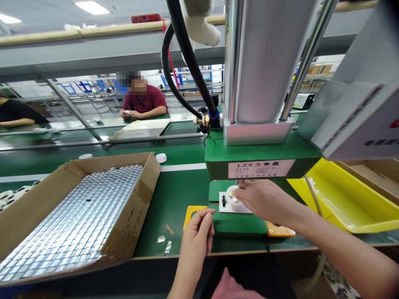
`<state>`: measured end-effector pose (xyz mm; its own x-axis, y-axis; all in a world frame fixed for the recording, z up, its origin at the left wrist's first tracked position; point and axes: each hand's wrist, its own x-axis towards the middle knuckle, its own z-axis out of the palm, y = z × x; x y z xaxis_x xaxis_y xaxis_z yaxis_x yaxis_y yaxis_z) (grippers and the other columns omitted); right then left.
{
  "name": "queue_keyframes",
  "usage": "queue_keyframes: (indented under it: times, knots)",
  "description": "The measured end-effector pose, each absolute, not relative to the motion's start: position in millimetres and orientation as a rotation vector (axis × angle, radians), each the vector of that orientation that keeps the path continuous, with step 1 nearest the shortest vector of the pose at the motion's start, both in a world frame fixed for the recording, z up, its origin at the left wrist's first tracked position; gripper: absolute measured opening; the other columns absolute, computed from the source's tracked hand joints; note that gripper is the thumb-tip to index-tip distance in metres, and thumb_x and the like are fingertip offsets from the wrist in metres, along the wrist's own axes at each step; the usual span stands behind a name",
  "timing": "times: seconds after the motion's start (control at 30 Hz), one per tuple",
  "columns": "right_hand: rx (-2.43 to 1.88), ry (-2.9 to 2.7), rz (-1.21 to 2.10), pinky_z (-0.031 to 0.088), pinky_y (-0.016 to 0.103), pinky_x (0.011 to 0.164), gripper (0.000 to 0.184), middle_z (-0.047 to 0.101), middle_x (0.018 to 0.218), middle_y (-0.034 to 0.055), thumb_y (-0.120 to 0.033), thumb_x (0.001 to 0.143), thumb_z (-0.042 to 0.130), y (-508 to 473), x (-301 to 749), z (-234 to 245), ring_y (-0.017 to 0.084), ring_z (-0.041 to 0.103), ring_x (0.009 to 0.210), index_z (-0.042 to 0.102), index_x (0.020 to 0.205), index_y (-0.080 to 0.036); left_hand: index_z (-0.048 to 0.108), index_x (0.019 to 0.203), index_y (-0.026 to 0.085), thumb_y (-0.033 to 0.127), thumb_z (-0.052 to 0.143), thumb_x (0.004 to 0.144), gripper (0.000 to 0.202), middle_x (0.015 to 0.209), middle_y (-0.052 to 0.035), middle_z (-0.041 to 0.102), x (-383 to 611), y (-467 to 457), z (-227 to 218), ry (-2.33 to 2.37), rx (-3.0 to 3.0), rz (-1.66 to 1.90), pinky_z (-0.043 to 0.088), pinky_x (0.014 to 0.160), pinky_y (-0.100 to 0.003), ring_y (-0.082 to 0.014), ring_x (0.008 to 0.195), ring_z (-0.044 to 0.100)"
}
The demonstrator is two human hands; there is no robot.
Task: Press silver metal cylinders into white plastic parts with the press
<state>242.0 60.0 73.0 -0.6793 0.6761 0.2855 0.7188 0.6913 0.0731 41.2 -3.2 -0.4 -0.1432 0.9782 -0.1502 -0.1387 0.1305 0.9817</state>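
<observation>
Under the green press head, my right hand (257, 198) has its fingers closed at a white round plastic part (236, 204). This part sits in a white fixture plate (223, 205) on the green press base (240, 224). Its inside is partly covered by my fingertips. My left hand (201, 228) is in front of the base's left side, fingers curled and thumb against the index finger. Whatever its fingers enclose, if anything, is hidden. Just behind it is a yellow button box (190, 212); another yellow box (280, 229) lies below my right wrist.
A cardboard box (131, 220) of silvery pieces in rows stands left. A yellow bin (358, 207) lies right. The press cylinder (264, 62) rises ahead, with black hoses (187, 50) beside it. A white cap (161, 158) sits behind the box. Two people (146, 99) sit across.
</observation>
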Motion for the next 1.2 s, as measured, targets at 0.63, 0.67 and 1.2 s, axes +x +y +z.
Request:
queue_keyframes:
  times: [0.63, 0.67, 1.2]
  knots:
    - [-1.556, -2.231, -0.075, 0.054, 0.034, 0.081, 0.031, 0.064, 0.112, -0.0015, -0.033, 0.093, 0.037, 3.2, 319.2, -1.9, 0.018, 0.063, 0.099, 0.049, 0.122, -0.031, 0.07, 0.099, 0.034, 0.037, 0.06, 0.078, 0.024, 0.09, -0.0043, 0.07, -15.6, -8.4, -11.9, 1.994, 1.804, 1.017, 0.042, 0.065, -0.027, -0.0241, 0.079, 0.063]
    - [-1.584, -2.238, -0.099, 0.054, 0.035, 0.079, 0.031, 0.065, 0.111, -0.0008, -0.034, 0.093, 0.038, -0.5, 323.9, -6.0, 0.019, 0.063, 0.098, 0.048, 0.122, -0.031, 0.071, 0.099, 0.034, 0.035, 0.061, 0.078, 0.024, 0.085, -0.0045, 0.069, -15.3, -9.5, -13.4, 2.009, 1.85, 1.003, 0.04, 0.062, -0.026, -0.0232, 0.074, 0.062]
    - [-1.608, -2.29, 0.21, 0.052, 0.038, 0.083, 0.031, 0.065, 0.113, 0.0007, -0.034, 0.092, 0.036, -5.3, 324.2, -16.3, 0.022, 0.063, 0.1, 0.053, 0.119, -0.029, 0.073, 0.09, 0.026, 0.036, 0.062, 0.079, 0.019, 0.086, -0.0051, 0.071, -25.4, 1.6, -3.2, 1.725, 1.612, 0.959, 0.047, 0.063, -0.025, -0.0192, 0.075, 0.065]
